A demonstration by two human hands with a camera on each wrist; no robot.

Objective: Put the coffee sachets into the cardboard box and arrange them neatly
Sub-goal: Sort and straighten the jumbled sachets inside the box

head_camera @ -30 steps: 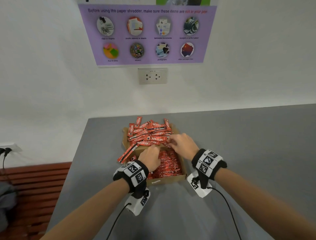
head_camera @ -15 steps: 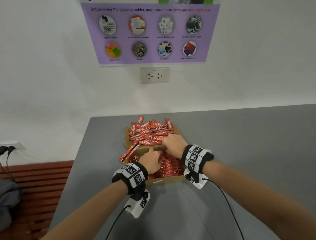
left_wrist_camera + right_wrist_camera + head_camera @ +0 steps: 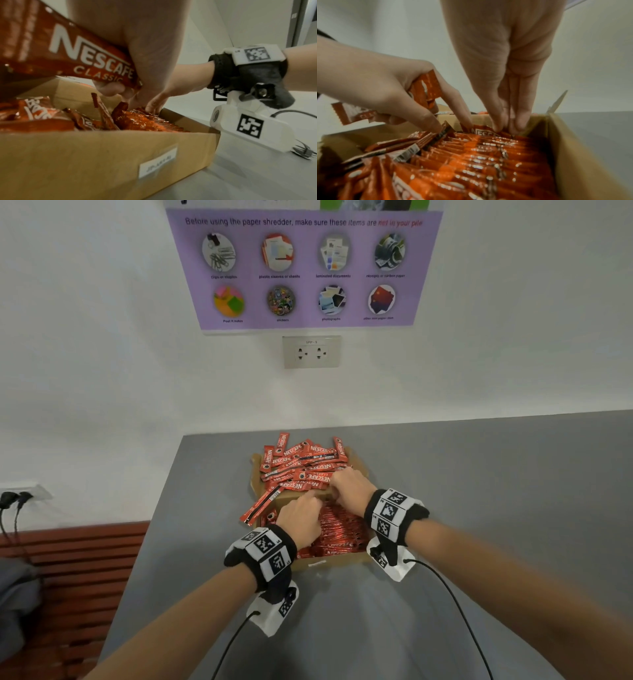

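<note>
Both my hands are down in the cardboard box (image 3: 329, 564) right now, which sits on the grey surface (image 3: 479, 508) near the wall. My left hand (image 3: 300, 518) has its fingers curled around a couple of coffee sachets (image 3: 426, 89); in the left wrist view one red Nescafe Classic sachet (image 3: 77, 54) runs right across my palm. The tips of that hand's index finger and thumb poke down into the packed row at the same time.

My right hand (image 3: 351, 487) isn't gripping anything. Its fingers (image 3: 518, 108) are straight and pressed together, pointing down, with the tips touching the tops of the sachets against the far wall of the box.

The row of sachets in the box (image 3: 479, 155) stands on edge, tightly lined up along the right side. On the left side of the box a few lie loose and slanted (image 3: 393, 147), not lined up yet.

Beyond the box there's a messy pile of sachets (image 3: 301, 463) heaped on a cardboard flap, and one long sachet (image 3: 262, 505) hangs off the left edge toward the surface.

On the wall above are a purple poster (image 3: 305, 268) and a power outlet (image 3: 311, 351). A wooden bench (image 3: 75, 577) is off to my left.
</note>
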